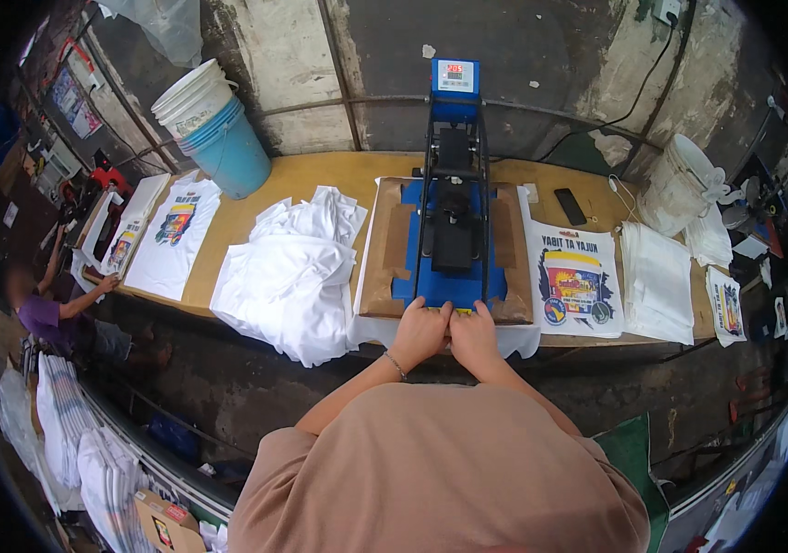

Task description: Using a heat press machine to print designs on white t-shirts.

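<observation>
Left hand (420, 330) and right hand (474, 334), fingers apparently curled in, are gripping the heat press's (452, 247) front, likely for leverage.

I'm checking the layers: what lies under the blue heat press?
Brown sheeting shows on both sides, with white cloth beneath. Whatever lies directly under the press is covered.

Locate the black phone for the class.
In the head view, the black phone lies on the wooden table, right of the blue heat press, just beyond the printed white sheet.
</observation>
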Tool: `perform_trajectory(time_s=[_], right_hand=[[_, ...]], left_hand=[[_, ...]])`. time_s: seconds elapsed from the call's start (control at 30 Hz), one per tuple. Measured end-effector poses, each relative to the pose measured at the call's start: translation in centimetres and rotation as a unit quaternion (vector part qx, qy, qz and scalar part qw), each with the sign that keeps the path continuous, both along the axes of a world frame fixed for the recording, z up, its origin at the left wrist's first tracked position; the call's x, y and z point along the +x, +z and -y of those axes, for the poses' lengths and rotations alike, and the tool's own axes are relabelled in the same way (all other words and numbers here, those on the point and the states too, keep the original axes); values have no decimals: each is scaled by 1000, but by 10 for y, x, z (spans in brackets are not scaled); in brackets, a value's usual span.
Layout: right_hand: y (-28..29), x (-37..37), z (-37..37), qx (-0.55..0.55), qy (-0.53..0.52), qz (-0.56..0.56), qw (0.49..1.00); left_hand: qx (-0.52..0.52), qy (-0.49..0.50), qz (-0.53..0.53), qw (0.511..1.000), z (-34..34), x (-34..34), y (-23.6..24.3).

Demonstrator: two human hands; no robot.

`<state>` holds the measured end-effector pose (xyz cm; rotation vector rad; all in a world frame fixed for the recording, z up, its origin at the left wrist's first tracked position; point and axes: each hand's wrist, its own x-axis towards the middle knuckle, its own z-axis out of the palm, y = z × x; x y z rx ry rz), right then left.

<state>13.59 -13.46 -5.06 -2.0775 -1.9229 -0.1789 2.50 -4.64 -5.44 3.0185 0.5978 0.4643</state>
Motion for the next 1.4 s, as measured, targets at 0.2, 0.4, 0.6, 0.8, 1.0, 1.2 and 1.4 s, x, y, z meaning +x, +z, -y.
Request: perform_trajectory(time_s=[0.2,0.4,0.6,0.8,1.0,1.2,1.4], right_hand=[[-6,1,-1,14,-4,5,1000],[-3,1,0,15,-1,3,1000],[-9,2,-1,21,-2,-3,1000],[-6,2,-1,37,6,0,999],[0,1,0,17,6,1,1000],[-1,1,0,-4,6,7,1000],[-4,1,-1,19,1,7,1000]], left_hand=[[-5,3,7,1000,1,0,4],[-6,3,-2,1000,0,0,1],[-1,1,4,1000,0,1,0],[3,-6,23,1000,1,0,2],[4,-3,20,1000,1,0,1],[0,-8,33,999,1,0,3],[-10,2,14,1000,1,0,3]])
